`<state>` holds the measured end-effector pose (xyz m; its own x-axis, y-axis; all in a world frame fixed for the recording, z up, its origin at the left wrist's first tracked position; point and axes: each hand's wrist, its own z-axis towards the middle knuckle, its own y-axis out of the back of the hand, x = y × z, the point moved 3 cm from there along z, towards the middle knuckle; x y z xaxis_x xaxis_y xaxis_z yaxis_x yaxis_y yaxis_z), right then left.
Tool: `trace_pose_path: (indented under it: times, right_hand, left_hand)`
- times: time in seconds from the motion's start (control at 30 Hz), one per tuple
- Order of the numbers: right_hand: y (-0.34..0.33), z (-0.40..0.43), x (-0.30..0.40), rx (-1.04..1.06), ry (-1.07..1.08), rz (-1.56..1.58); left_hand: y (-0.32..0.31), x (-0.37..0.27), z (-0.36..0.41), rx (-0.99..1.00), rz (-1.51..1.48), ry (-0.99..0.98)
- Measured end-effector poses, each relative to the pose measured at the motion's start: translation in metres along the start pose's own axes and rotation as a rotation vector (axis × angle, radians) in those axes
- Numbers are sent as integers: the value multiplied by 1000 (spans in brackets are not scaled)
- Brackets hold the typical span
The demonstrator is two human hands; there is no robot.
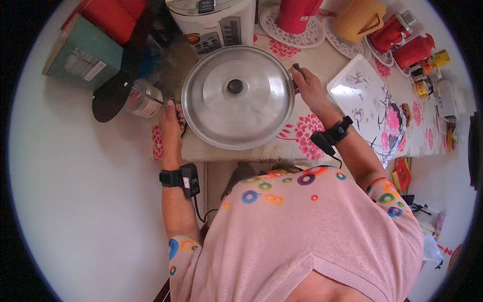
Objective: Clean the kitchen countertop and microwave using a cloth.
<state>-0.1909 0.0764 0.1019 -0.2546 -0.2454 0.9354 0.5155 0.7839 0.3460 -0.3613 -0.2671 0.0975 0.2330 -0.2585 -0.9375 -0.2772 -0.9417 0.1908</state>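
A wide round metal lid (pixel 241 117) with a black knob covers a pan at the near side of the table; the pan's body is mostly hidden beneath it. My left hand (pixel 171 120) is closed around a dark handle at the pan's left side. On the right, my right hand (pixel 310 88) grips the opposite dark handle, its thumb on top. Left of the pan, close to my left fingers, stands a clear jar (pixel 145 99). A white electric water dispenser (pixel 226 28) is directly behind the lid.
A flowered tablecloth (pixel 302 137) covers the table. Right of my hand lies a flower-patterned white tray (pixel 356 90). Behind it, a red jug (pixel 296 17), a yellow jug (pixel 354 22) and red flasks stand on plates. A black cap (pixel 111 96) and green box (pixel 86 56) are at left, beside the wall.
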Motion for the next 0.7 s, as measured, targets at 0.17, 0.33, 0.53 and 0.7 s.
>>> trace_pose_path:
  times: [0.17, 0.33, 0.53, 0.7]
  right_hand:
    - [3, -6, -6, 17, -8, 160]
    - [-13, -34, -44, 284, -85, 347]
    - [-45, -44, -74, 583, -266, 1036]
    - [-51, -34, -54, 640, -230, 908]
  left_hand:
    - [-25, 30, -16, -105, -442, -54]
    - [-6, 156, 8, 29, 206, -146]
    - [-20, 112, 23, 340, -484, 206]
    - [-28, 97, 17, 290, -307, 237]
